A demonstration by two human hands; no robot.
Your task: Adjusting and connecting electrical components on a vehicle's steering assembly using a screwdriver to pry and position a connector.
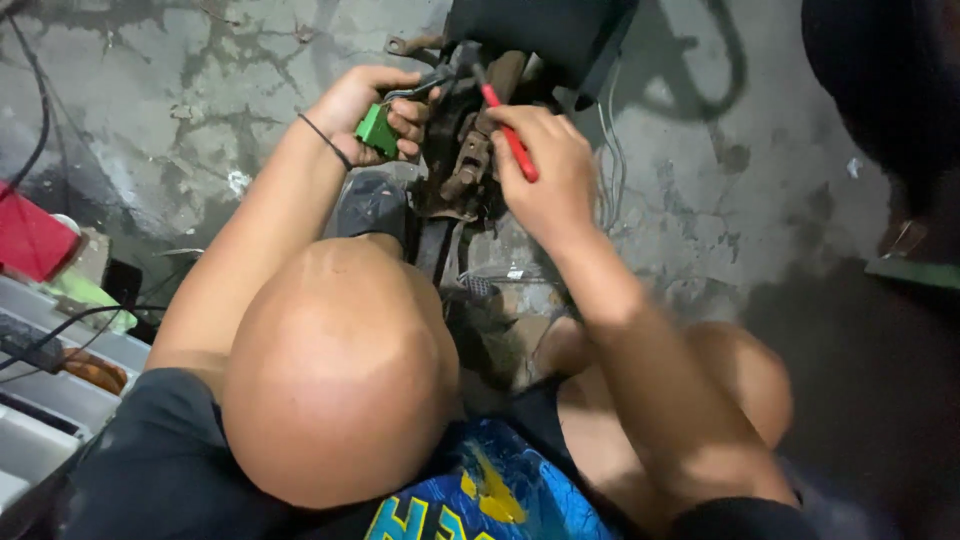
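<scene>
Head view: left hand (375, 100) gripping green-handled tool (378, 130), right hand (545, 170) gripping red-handled screwdriver (508, 135) at rusty assembly (470, 160) (work unfinished, judged midway).

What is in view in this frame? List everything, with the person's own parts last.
Green-handled tool: one, green grip with metal jaws, in the left hand, at the rusty part.
Red-handled tool: one, red, slim, in the right hand, tip at the rusty part.
Rusty metal assembly: one, brown and greasy, top centre between the hands.
Dark housing: one, black, above the assembly.
Wires: several, pale, hanging right of the assembly.
Red object: one, red, left edge.
Tray: one, pale grey, lower left, cables across it.
Concrete floor: grey, cracked, stained.
Wristband: one, black, left wrist.
Left hand: gripping the green-handled tool.
Right hand: gripping the red-handled tool.
Knees: two, bare, bent, lower centre.
</scene>
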